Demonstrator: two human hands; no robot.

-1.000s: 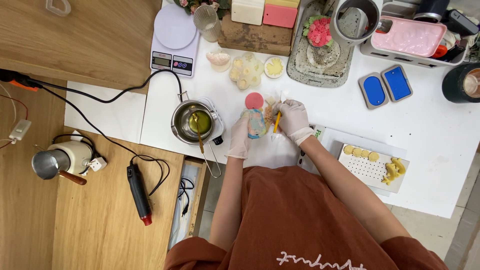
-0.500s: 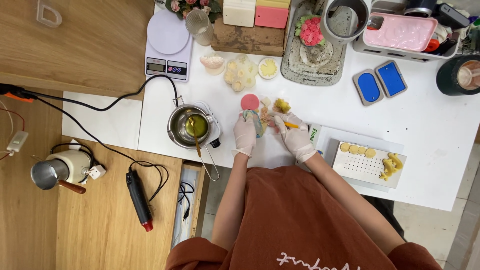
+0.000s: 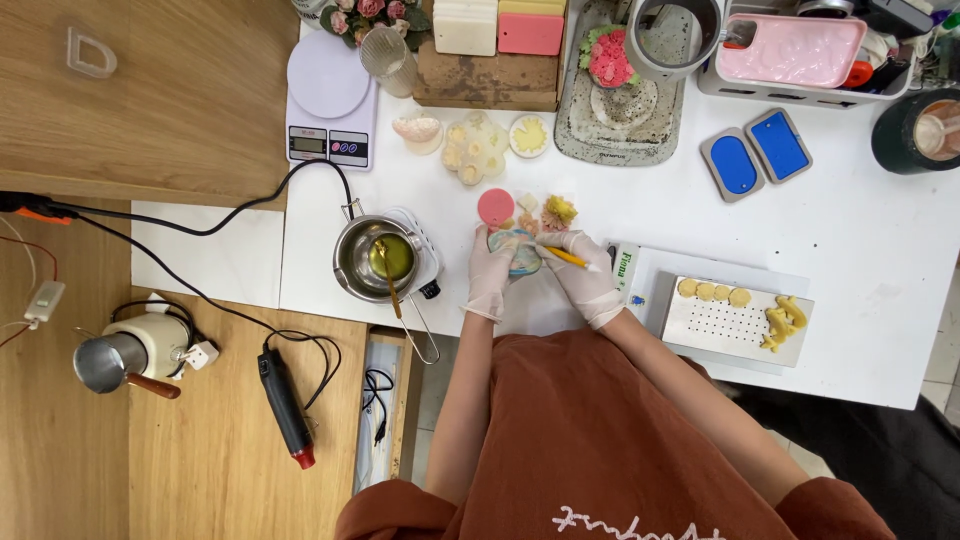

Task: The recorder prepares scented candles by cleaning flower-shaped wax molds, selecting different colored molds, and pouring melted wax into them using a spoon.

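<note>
My left hand (image 3: 489, 275), in a white glove, grips a small round pale-blue dish (image 3: 516, 250) on the white table (image 3: 880, 250). My right hand (image 3: 583, 280), also gloved, holds a yellow pencil-like tool (image 3: 570, 257) with its tip at the dish. Just beyond the dish lie a pink round disc (image 3: 496, 207) and small cream and yellow flower pieces (image 3: 553, 212).
A metal melting pot (image 3: 380, 258) with yellowish liquid and a stick sits left of my hands on a small heater. A perforated metal tray (image 3: 735, 322) with yellow pieces lies to the right. Scale (image 3: 329, 100), blue moulds (image 3: 757, 154), soap blocks and a heat gun (image 3: 285, 405) surround.
My right hand has drawn back toward me and to the right, then settled with the tool tip on the dish. The left hand stays on the dish.
</note>
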